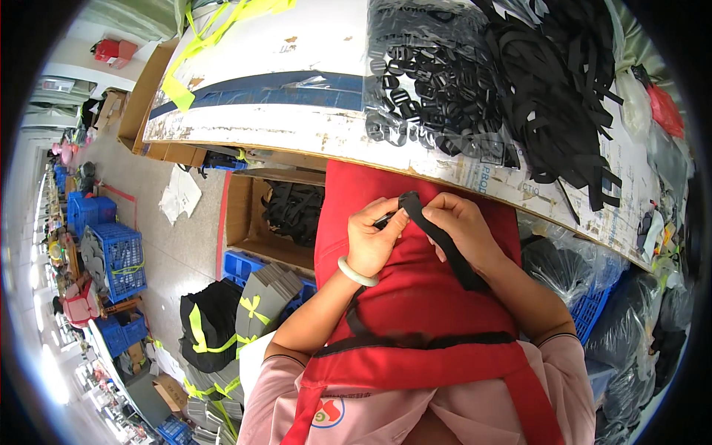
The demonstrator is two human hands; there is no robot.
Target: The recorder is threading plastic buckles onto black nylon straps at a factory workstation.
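Observation:
Above my lap, both hands are close together at a black webbing strap (454, 252). My right hand (469, 228) is closed, pinching the strap between thumb and fingers near its upper bend. From there the strap hangs down across the red apron (415, 304). My left hand (373, 236) is closed too, its thumb tip against the strap's upper end. A small black piece (383, 220) shows between its fingers; they hide most of it, so its kind is unclear. A pale bangle circles my left wrist.
Ahead stands a worn white table (259, 122), bearing a plastic bag of black buckles (423, 93) and a heap of black straps (564, 96). Below it, a cardboard box (239, 211) holds more black straps. Blue crates (119, 259) and grey bundles with yellow ties (259, 300) stand left.

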